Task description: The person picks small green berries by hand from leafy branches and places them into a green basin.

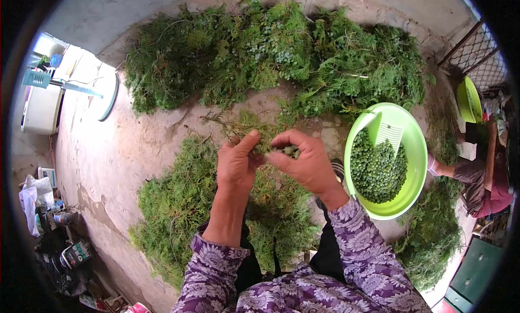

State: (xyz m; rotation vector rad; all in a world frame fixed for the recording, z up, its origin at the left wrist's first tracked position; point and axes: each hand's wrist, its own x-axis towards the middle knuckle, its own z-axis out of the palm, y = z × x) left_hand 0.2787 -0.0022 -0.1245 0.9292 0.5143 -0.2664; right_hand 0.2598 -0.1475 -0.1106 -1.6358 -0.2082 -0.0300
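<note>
In the head view, the person's two hands meet above the middle of the floor (97, 166). The left hand (237, 164) has a narrow grip, thumb pressed against the fingers, holding a thin green-brown sprig (249, 126) whose feathery end points away from the person. The right hand (304, 162) is just beside it, its grip curled round a few green berries (291, 151); the fingertips are slightly blurred, and whether they touch the sprig I cannot tell. Both arms are in purple sleeves (368, 242) with a pale flower print.

To the right of the right hand is a light green basin (416, 169) with a large heap of berries (377, 172) in it. A slotted panel (389, 134) of the same colour rises from the heap at the far side.

A long pile of leafy branches (216, 58) lies along the wall, bluish berries showing among the leaves. A nearer pile of greenery (173, 210) spreads below the hands and round the person's legs, and more cuttings (430, 248) lie beyond the basin. At the far right another person (490, 191) sits near a second green basin (469, 100).
</note>
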